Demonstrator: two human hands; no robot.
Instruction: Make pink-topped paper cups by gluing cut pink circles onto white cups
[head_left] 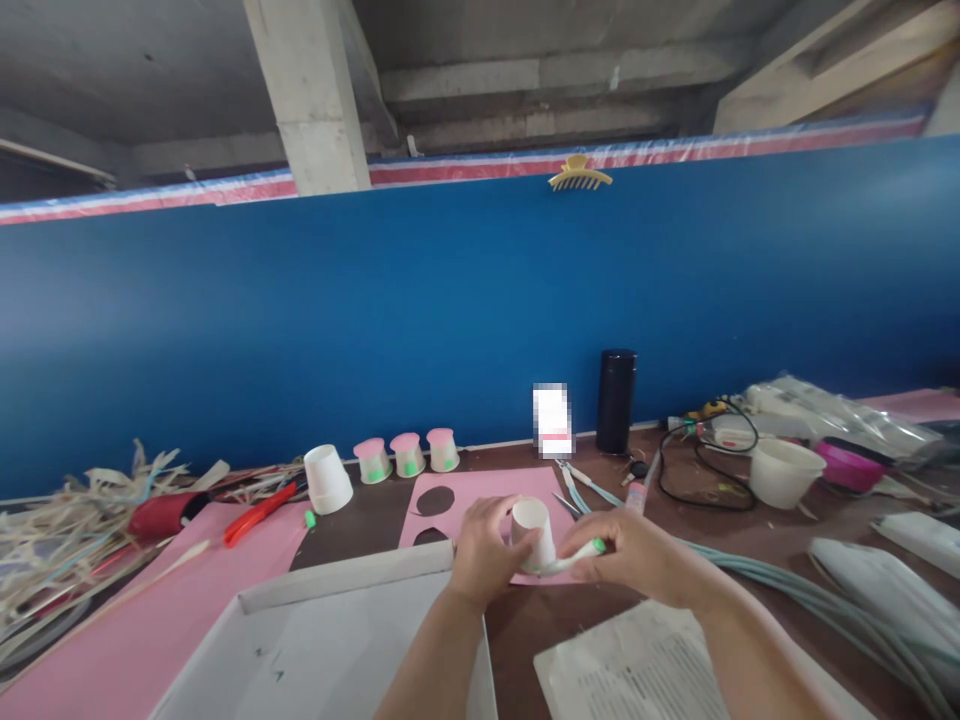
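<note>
Your left hand (pixel 486 550) was curled around a small white paper cup (pixel 534 533), fingers pinching its side wall and thumb near the rim. Cup was upside down, tapered, matte and smooth, plain white, sitting low centre of the view over the near edge of a pink sheet (pixel 495 500). Your right hand (pixel 637 552) pinched a white pen-shaped tool with a green tip (pixel 576 557), laid flat against the cup's base at about 4 o'clock from the cup.

The pink sheet was thin card with two round holes cut in it, at 10 o'clock from the cup. At 2 o'clock, just beside the sheet, lay scissors with pale blue handles (pixel 581 487). At 11 o'clock, along the blue wall (pixel 300 330), stood three small cups capped in pink with green marks (pixel 409 455); another plain white cup (pixel 328 479), tilted, sat left of them. A dark cylindrical flask (pixel 616 401) stood upright at 1 o'clock. A white bowl (pixel 784 472) sat at 3 o'clock, well apart. Red-handled pliers (pixel 260 513) and dry straw-like strips (pixel 67 520) lay at 9 o'clock. A shallow white cardboard tray (pixel 330 620) sat at 7 o'clock, printed paper (pixel 645 670) at 5 o'clock.
</note>
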